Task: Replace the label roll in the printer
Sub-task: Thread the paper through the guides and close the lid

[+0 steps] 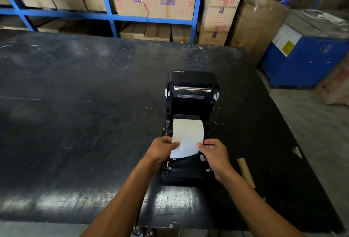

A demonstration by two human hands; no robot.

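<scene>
1. Your left hand [162,147] and right hand [213,151] pinch the white label roll's [188,130] loose end at lower centre.
2. The roll sits inside the open printer [190,104] on the black table [75,123].
3. A cardboard core [245,170] lies right of it.

I see the black label printer [189,129] on the dark scuffed table [75,123], right of centre, lid open toward the far side. The white label roll [188,133] sits in it. The brown cardboard tube [246,172] lies just right. Blue metal shelving [105,16] stands behind.
</scene>
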